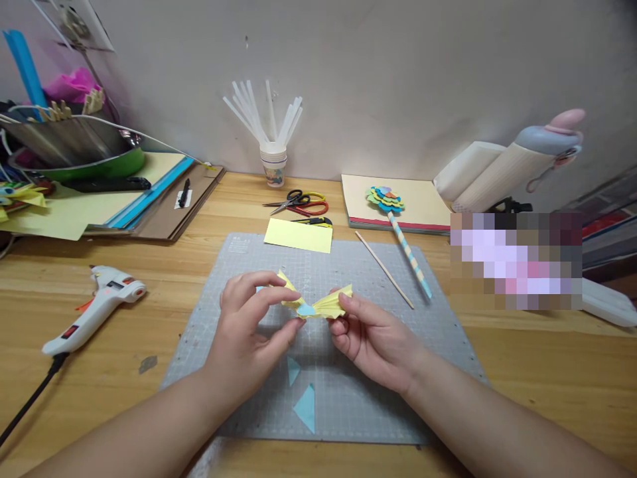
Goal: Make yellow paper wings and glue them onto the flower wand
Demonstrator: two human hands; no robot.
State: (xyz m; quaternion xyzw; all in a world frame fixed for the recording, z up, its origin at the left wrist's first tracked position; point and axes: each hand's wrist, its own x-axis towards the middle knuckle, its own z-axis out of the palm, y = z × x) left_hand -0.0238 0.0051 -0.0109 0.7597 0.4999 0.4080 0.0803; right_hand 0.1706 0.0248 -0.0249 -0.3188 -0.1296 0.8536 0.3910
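Note:
Between my two hands, above a grey cutting mat [358,398], is a pleated yellow paper bow [331,304] with a light blue piece [306,309] at its middle. My left hand [256,318] pinches the bow's left side, fingers over the top and thumb below near the blue middle. My right hand [371,332] grips the right fan between thumb and curled fingers. Below the hands, two light blue paper scraps [306,408] lie on the mat. A yellow paper rectangle [298,236] rests across the mat's far edge, partly over a yellow and black utility knife [318,222].
A white glue gun [99,302] lies at left. Behind the mat are scissors [296,200] and a paper cup of white sticks [273,166]. A wooden stick [383,269] and a paper flower on a striped stem [408,249] lie at right. A metal pot [74,139] stands far left.

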